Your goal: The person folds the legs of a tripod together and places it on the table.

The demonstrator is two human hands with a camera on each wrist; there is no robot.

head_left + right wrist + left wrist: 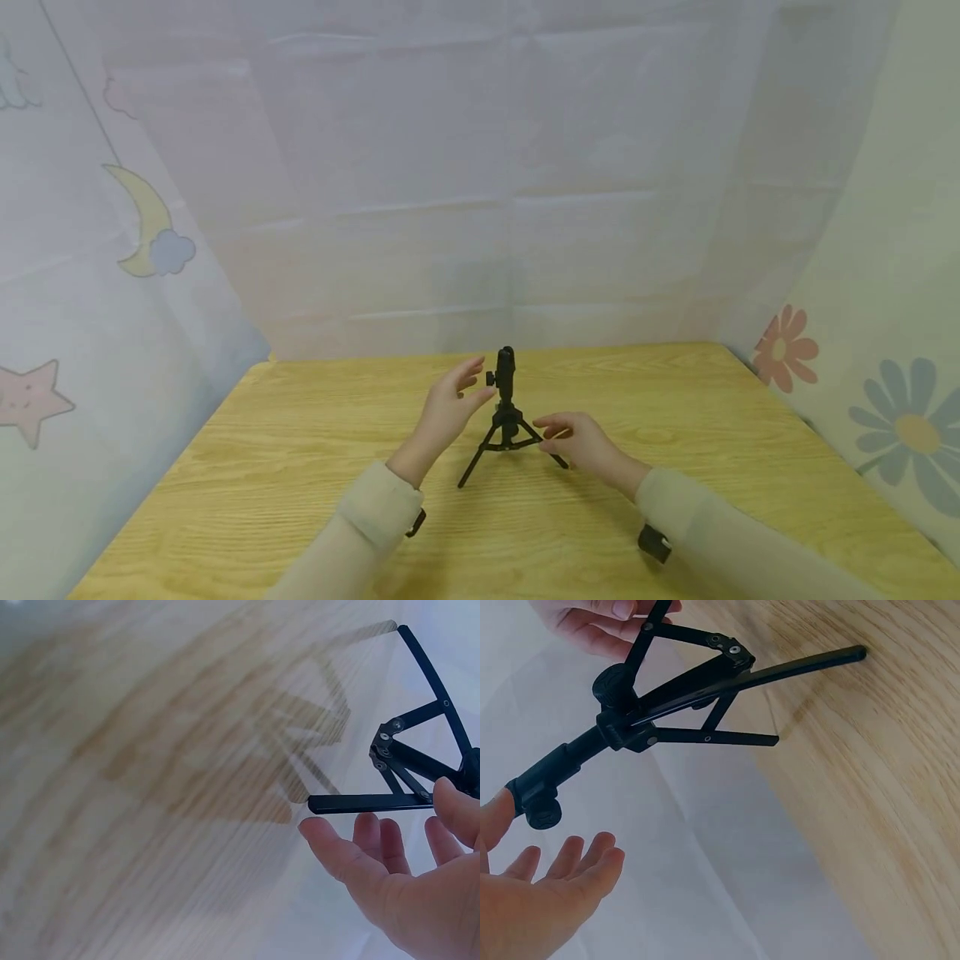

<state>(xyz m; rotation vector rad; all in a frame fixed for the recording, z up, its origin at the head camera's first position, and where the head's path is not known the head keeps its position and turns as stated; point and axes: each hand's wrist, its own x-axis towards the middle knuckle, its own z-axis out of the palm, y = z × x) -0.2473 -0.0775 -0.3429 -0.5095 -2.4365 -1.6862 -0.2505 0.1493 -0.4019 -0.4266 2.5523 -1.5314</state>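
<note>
A small black tripod (506,387) stands upright on the table with its legs spread. My left hand (444,410) is at the left of its upper column, fingers apart and gently bent. In the left wrist view the thumb of that hand (536,907) lies at the column's top end, near a round knob (544,814); contact is unclear. On the other side, my right hand (588,448) is beside the right leg. The right wrist view has that leg (367,803) between the thumb and loosely curved fingers of this hand (420,900), without a visible grip.
The wood-grain table (262,467) reaches back to a pale creased sheet (420,250). Walls with printed drawings flank it, a moon (150,212) at left and flowers (911,433) at right. Dark devices (654,543) are strapped at both wrists.
</note>
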